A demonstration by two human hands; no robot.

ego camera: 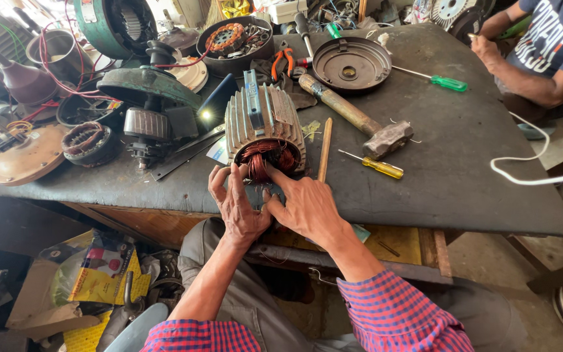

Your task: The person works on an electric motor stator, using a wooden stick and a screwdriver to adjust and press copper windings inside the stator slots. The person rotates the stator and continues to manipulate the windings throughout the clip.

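Behind both hands (275, 205) — motor stator (265, 130) windings partly hidden.

Grey finned motor stator (263, 127) lies sideways, copper windings exposed.

Colours on a workbench strewn with motor parts.
A grey ribbed motor housing (263, 124) shows coppery-red windings (263, 156). The bench top (464, 169) is dark grey. A hammer (353, 117) has a brown wooden handle and a dull grey head. One screwdriver (378, 166) has a yellow handle, another (439, 80) a green one. The pliers (283, 62) have orange grips. The sleeves (392, 313) are checked red and blue. A white cable (522, 171) loops at the right.
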